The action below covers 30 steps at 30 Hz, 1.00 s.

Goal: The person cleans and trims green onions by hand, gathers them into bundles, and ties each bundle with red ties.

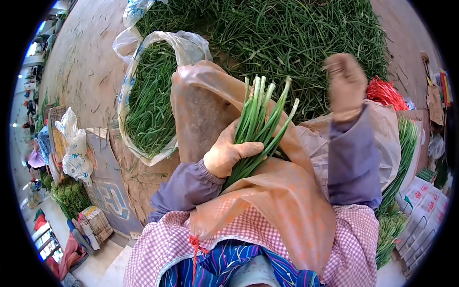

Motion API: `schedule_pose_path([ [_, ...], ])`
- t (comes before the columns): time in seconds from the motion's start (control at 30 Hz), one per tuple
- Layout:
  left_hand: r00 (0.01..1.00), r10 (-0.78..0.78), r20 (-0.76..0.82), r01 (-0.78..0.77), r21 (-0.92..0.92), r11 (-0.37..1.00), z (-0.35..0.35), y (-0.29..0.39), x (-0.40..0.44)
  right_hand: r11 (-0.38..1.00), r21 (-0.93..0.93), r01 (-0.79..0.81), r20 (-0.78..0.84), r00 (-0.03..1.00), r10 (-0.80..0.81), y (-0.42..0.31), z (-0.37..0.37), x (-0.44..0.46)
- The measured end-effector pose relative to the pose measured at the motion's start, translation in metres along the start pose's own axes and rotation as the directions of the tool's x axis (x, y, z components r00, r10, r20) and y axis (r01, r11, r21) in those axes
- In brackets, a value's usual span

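A heap of loose greens [296, 38] is spreading ahead of the person. An orange-patterned plastic sheet [299, 213] is covering the lap, and an open plastic bag [191, 45] is holding more greens. Above the sheet, a bunch of green stalks [248, 122] is pointing its pale ends forward. The left hand [229, 150] is gripping it firmly, thumb across; the right hand [346, 86] is hovering, blurred, fingers seemingly curled, contents impossible to tell. Red strands [386, 93] are lying nearby.

"How's the light?"
"Bright and fairly even; the clear plastic bag [191, 47] catches pale highlights, and small spots glare at the far left."
"Sharp?"
"The green stems [256, 117] are crisp, but the right hand [345, 85] is blurred. Fisheye distortion bends the edges into black corners."
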<state>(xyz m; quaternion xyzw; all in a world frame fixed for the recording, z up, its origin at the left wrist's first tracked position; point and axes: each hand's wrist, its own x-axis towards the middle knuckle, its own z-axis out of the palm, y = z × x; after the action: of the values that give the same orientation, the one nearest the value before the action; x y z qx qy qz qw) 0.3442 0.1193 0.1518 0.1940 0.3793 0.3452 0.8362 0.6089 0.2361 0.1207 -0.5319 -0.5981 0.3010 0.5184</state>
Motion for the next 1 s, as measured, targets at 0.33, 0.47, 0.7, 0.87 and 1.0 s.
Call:
schedule_pose_path([
  [0.33,0.998,-0.020,0.059,0.025,-0.086,0.996,-0.005,-0.003,0.000,0.980,0.136,-0.147,0.097,0.986,0.134,-0.071,0.015,-0.049],
  [0.47,0.998,-0.004,0.056,0.014,-0.187,0.982,-0.010,-0.009,0.003,0.769,-0.129,0.626,0.474,0.720,-0.507,-0.079,0.034,-0.035],
  [0.7,0.999,0.012,0.053,0.003,-0.285,0.959,-0.010,-0.005,0.003,0.724,-0.274,0.633,0.554,0.719,-0.420,-0.064,0.017,-0.069],
  [0.87,0.999,-0.029,0.016,0.033,-0.294,0.955,-0.013,-0.005,0.002,0.843,-0.214,0.493,0.548,0.775,-0.314,-0.065,0.016,-0.090],
  [1.0,1.000,-0.021,-0.002,0.020,-0.264,0.964,-0.009,-0.004,0.002,0.889,-0.123,0.442,0.370,0.851,-0.372,-0.085,0.027,-0.085],
])
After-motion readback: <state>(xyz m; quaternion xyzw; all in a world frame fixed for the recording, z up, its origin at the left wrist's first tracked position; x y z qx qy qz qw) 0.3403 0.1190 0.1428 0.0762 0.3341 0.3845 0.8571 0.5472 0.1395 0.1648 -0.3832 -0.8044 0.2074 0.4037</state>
